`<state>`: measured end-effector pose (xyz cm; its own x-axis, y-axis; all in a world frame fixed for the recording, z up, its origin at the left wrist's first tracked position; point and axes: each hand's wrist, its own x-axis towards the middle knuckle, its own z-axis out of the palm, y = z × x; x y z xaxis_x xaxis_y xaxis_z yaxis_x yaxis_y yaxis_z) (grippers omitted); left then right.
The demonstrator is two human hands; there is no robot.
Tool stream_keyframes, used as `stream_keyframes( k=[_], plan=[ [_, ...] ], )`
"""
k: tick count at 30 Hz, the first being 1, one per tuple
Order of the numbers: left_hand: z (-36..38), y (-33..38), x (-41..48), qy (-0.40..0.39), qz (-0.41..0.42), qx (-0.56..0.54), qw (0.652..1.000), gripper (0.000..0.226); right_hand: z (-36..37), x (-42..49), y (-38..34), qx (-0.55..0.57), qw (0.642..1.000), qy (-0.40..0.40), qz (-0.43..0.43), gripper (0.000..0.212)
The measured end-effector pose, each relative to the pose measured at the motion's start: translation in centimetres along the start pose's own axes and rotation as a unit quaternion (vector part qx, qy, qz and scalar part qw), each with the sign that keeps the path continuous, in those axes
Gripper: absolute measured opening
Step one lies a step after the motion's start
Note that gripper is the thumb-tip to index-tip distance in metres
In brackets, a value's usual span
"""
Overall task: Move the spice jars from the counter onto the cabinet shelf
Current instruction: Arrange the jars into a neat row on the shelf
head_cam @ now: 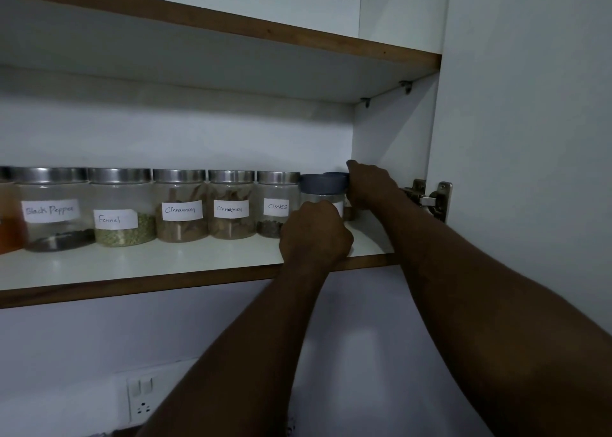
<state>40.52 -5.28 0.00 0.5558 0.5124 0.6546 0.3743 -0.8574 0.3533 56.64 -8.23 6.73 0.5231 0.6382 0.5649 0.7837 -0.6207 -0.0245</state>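
Head view: five steel-lidded jars point(180, 205), two blue-lidded point(323, 185).

jars point(230, 204) upright, rowed (steel lids) | shelf point(132, 264) | blue-lidded jar point(323, 188) rightmost

A home kitchen: an open white wall cabinet with wood-edged shelves point(165, 281) holds a row of clear spice jars left of the fingers point(334, 215), hand-labelled "Black Pepper" point(53, 210), "Fennel" point(116, 220), "Cinnamon" on 2 point(182, 210), and "Cloves" point(277, 206). Below them, a wall switch and socket point(140, 398); to their right, a door hinge point(430, 200).
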Motion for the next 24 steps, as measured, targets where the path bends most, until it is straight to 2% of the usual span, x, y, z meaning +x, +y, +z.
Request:
stream_keyframes(
  k=[3, 7, 10, 12, 14, 17, 21, 24],
  plan=[
    [-0.1, 0.0, 0.0, 0.005, -0.002, 0.008, 1.0, 0.024, -1.6, -0.1, -0.7, 0.026, 0.999, 0.039, -0.016, 0.056],
    [-0.3, -0.1, 0.1, -0.015, -0.004, -0.002, 1.0, 0.021, -5.1, -0.6, -2.4, 0.101, 0.993, 0.029, -0.05, 0.038],
    [-0.9, -1.2, 0.4, -0.054, 0.016, -0.006, 0.998, 0.018, -6.6, -1.3, -3.5, 0.1, 0.991, -0.02, -0.083, 0.031],
    [-1.5, -2.5, 0.5, -0.076, 0.037, -0.001, 0.996, 0.025, -6.6, -1.6, -3.8, 0.109, 0.988, -0.074, -0.078, 0.027],
    [-2.3, -4.0, 0.5, -0.098, 0.04, -0.002, 0.994, 0.033, -6.0, -1.6, -4.0, 0.107, 0.987, -0.091, -0.075, 0.029],
    [-3.0, -5.6, 0.4, -0.111, 0.06, 0.022, 0.992, 0.036, -4.1, -0.9, -4.6, 0.054, 0.992, -0.058, -0.093, 0.039],
    [-2.7, -5.5, -0.3, -0.072, 0.093, 0.067, 0.991, 0.038, -1.2, 0.5, -5.3, 0.06, 0.995, -0.024, -0.077, 0.033],
    [-2.4, -5.6, -0.4, -0.049, 0.108, 0.058, 0.991, 0.035, 0.5, 1.5, -5.8, 0.068, 0.995, -0.009, -0.072, 0.031]
  ],
)
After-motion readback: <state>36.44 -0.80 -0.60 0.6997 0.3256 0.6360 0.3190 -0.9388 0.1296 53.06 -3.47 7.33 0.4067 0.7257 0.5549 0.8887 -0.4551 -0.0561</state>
